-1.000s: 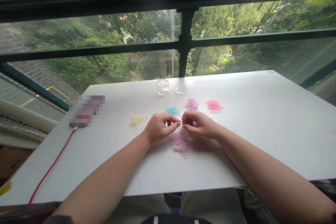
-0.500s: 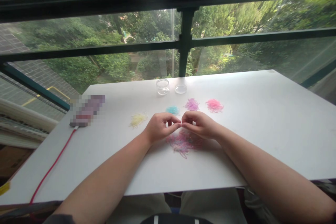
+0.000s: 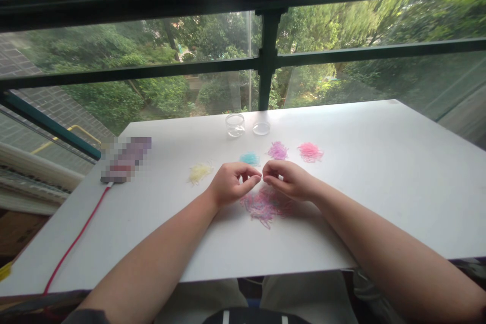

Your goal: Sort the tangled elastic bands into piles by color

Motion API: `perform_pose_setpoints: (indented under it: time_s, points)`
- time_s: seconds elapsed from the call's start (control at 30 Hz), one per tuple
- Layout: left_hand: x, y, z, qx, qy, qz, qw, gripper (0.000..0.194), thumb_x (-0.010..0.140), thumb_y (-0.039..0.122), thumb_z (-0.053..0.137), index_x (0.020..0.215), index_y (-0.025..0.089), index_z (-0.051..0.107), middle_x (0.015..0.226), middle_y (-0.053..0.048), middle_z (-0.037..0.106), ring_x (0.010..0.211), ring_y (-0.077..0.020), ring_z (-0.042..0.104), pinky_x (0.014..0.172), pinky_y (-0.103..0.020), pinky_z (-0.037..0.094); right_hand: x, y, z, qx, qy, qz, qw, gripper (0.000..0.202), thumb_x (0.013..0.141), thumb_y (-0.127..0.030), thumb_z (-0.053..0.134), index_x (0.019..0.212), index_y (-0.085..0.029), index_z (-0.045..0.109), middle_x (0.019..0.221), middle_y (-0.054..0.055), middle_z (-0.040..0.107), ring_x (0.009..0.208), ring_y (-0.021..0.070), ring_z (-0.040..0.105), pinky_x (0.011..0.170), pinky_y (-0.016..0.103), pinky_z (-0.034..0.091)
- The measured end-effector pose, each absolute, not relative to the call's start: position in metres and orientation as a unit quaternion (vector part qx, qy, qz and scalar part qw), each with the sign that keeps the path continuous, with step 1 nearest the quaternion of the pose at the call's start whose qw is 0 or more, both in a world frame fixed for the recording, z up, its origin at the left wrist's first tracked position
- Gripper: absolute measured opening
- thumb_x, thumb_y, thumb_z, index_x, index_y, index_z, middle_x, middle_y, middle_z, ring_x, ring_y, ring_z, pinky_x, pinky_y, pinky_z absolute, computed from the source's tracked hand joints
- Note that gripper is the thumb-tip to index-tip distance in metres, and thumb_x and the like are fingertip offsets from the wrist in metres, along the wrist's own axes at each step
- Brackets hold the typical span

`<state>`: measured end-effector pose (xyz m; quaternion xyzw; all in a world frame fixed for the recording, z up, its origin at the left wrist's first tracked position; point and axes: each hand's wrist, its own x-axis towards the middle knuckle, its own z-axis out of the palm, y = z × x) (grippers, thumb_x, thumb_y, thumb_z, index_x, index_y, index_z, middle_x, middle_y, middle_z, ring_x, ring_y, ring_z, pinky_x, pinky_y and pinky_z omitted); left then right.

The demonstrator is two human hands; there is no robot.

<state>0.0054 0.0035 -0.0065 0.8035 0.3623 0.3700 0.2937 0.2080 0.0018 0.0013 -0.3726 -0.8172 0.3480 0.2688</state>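
My left hand (image 3: 234, 182) and my right hand (image 3: 288, 180) are pinched fingertip to fingertip, a small gap between them, above a mixed pile of thin pink, purple and bluish pieces (image 3: 266, 207). What the fingertips hold is too small to make out. Behind my hands lie a blue pile (image 3: 249, 158), a purple pile (image 3: 278, 150) and a bright pink pile (image 3: 310, 152). A pale yellow pile (image 3: 199, 173) rests to the left of my left hand.
A clear round container (image 3: 235, 125) and a clear round lid or dish (image 3: 261, 128) stand near the back edge of the white table (image 3: 379, 172). At the left lies a blurred-out device (image 3: 127, 161) with a red cable (image 3: 78, 238). Windows rise behind.
The fingertips of my two hands have come slightly apart. Everything else looks the same.
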Motion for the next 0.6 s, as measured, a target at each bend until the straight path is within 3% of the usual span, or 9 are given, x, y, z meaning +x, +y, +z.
perform_pose_setpoints:
  time_s: [0.6]
  points:
    - [0.0056,0.0036,-0.0052,0.800,0.376,0.365,0.291,0.014,0.076,0.027,0.064,0.070,0.014,0.064,0.065,-0.001,0.064,0.057,-0.0083,0.053,0.055,-0.021,0.041,0.2093,0.0012,0.0021,-0.367,-0.818,0.349,0.272,0.006,0.083,-0.020,0.052,0.078,-0.017,0.052,0.068,0.000,0.054,0.060,0.0105,0.046,0.055,0.023,0.038]
